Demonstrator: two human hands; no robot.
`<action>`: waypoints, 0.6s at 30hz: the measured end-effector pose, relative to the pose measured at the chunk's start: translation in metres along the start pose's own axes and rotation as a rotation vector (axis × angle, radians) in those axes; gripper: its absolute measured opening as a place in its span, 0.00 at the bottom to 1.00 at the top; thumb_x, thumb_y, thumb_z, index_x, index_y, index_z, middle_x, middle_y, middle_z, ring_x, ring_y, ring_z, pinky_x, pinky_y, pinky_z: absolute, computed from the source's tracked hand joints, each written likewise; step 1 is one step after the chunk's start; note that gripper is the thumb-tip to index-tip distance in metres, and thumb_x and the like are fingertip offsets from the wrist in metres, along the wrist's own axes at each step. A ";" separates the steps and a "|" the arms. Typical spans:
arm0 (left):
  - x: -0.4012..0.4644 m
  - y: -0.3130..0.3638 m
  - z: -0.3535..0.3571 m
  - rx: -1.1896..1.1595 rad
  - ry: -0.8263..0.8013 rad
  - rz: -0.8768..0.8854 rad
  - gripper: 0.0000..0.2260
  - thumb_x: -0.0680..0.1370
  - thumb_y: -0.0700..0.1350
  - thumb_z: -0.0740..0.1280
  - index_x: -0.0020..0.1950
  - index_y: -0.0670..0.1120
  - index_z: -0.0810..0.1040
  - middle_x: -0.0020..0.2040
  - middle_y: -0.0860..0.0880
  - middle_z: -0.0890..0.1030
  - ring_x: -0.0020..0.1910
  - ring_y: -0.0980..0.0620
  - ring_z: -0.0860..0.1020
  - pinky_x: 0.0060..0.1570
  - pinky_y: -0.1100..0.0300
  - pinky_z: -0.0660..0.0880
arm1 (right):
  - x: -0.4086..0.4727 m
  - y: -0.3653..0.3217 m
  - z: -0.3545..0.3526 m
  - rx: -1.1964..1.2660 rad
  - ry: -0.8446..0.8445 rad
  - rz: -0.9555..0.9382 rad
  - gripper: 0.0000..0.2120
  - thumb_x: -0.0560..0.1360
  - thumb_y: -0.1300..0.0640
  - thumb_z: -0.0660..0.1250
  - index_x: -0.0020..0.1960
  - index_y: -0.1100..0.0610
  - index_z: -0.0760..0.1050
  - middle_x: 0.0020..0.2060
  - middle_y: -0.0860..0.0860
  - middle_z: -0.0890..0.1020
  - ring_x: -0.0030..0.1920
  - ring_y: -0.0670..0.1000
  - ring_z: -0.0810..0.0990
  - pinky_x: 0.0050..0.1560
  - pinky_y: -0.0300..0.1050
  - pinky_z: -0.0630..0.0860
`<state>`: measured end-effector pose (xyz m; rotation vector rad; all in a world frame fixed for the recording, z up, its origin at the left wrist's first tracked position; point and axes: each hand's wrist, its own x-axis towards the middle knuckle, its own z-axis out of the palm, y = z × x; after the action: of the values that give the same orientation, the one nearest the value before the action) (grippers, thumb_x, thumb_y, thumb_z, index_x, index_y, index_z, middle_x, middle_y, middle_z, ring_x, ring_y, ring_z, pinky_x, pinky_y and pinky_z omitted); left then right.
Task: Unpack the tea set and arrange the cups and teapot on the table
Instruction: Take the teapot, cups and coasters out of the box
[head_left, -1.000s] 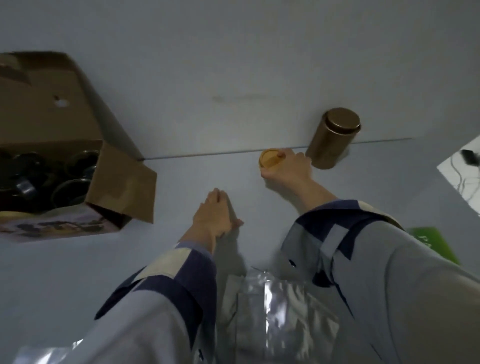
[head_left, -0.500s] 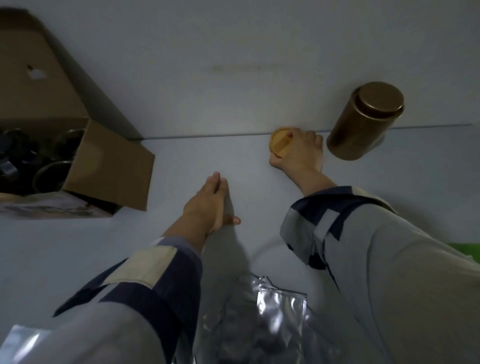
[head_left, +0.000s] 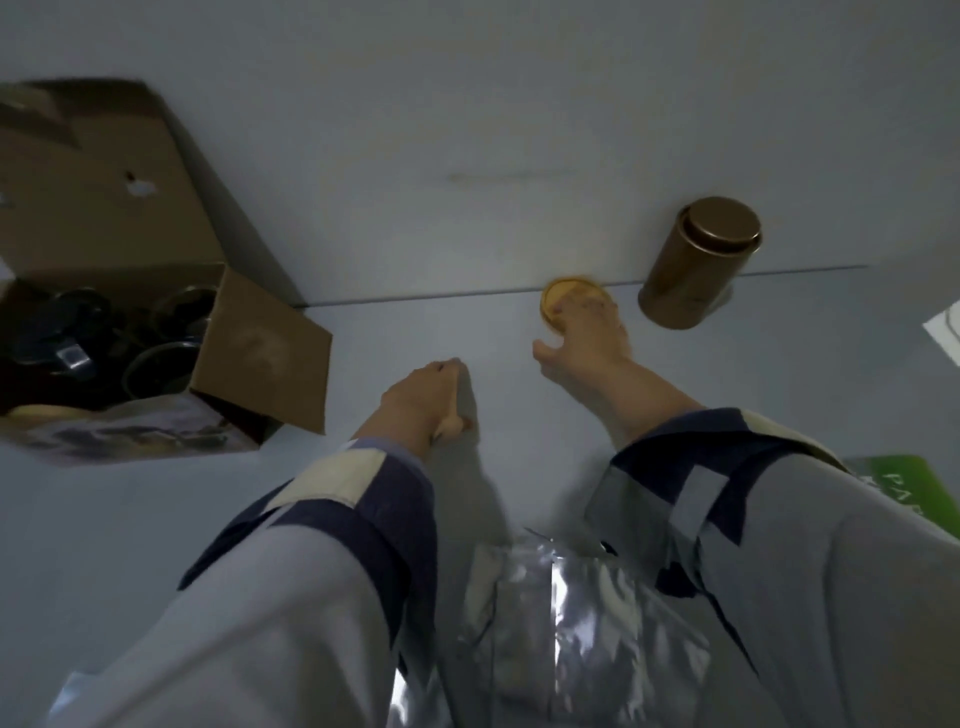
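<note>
The open cardboard box (head_left: 130, 218) stands at the left, with dark tea ware and glass cups (head_left: 156, 364) inside. A small round yellow wooden disc (head_left: 563, 299) lies flat on the table where it meets the wall. My right hand (head_left: 587, 343) rests its fingertips on top of the disc, thumb spread away to the left. A bronze tin canister (head_left: 696, 265) with its lid on stands just right of that hand. My left hand (head_left: 423, 400) lies on its edge on the table in the middle, holding nothing. No teapot is clearly visible.
A crumpled silver foil bag (head_left: 566, 623) lies between my forearms at the near edge. A green packet (head_left: 909, 483) shows at the right, a white object (head_left: 948, 332) at the right edge. The box's front flap (head_left: 265, 353) hangs open toward my left hand.
My right hand has gone from gripping the yellow disc to lying over it, thumb spread, with the disc flat by the wall. My left hand stays on the table.
</note>
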<state>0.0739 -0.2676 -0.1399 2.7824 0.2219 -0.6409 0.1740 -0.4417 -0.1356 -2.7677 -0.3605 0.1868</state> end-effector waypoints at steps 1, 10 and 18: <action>-0.004 -0.009 -0.007 0.004 0.042 0.015 0.36 0.77 0.50 0.67 0.78 0.45 0.50 0.77 0.44 0.58 0.74 0.42 0.62 0.70 0.47 0.64 | -0.007 -0.011 -0.001 0.054 -0.006 -0.011 0.24 0.74 0.45 0.66 0.67 0.56 0.70 0.61 0.57 0.76 0.62 0.58 0.73 0.61 0.51 0.73; -0.087 -0.127 -0.076 -0.047 0.398 0.024 0.22 0.78 0.40 0.60 0.73 0.46 0.66 0.73 0.44 0.66 0.70 0.42 0.67 0.68 0.48 0.67 | -0.067 -0.159 0.001 0.151 0.026 -0.139 0.14 0.78 0.55 0.63 0.62 0.56 0.76 0.60 0.55 0.79 0.60 0.55 0.76 0.58 0.48 0.74; -0.150 -0.253 -0.092 -0.130 0.579 -0.165 0.25 0.78 0.38 0.61 0.75 0.44 0.62 0.76 0.46 0.60 0.74 0.44 0.60 0.71 0.47 0.62 | -0.096 -0.302 0.026 0.282 0.046 -0.335 0.12 0.76 0.61 0.63 0.56 0.56 0.81 0.56 0.54 0.82 0.56 0.54 0.79 0.60 0.48 0.75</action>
<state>-0.0757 -0.0124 -0.0522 2.7667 0.5875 0.1626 0.0092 -0.1853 -0.0460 -2.3890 -0.7183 0.0825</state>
